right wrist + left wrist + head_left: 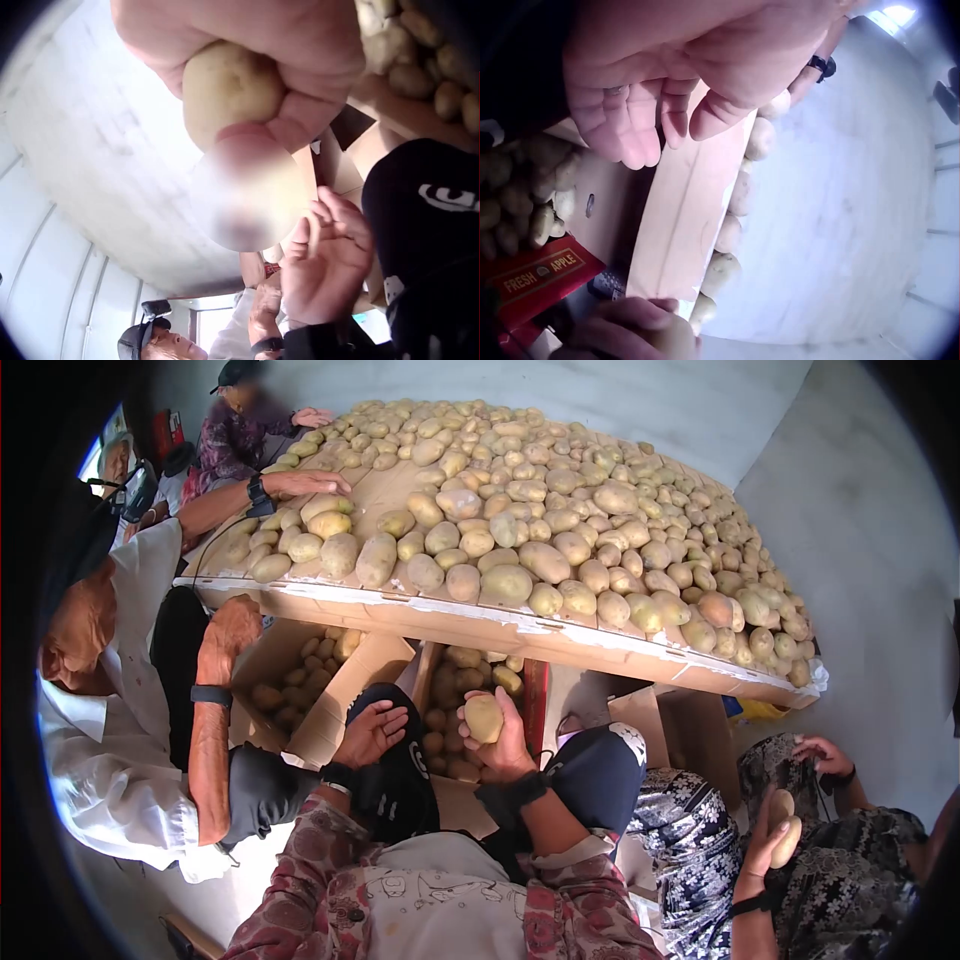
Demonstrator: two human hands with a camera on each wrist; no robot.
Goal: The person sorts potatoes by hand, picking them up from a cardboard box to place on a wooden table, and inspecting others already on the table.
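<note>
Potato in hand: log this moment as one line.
right hand: grips potato | left hand: open, empty | tabletop: loose potatoes on top

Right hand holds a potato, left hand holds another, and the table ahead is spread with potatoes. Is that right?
Not quite: the left hand is empty, its palm bare, as the head view shows. The right hand does hold a potato, and the table is spread with potatoes.

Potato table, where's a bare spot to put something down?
On the left, there's a patch of bare cardboard between the neighbour's hand and the big spread of potatoes, with more potatoes in front and behind. The middle and right look crowded, and potatoes line the front edge.
</note>
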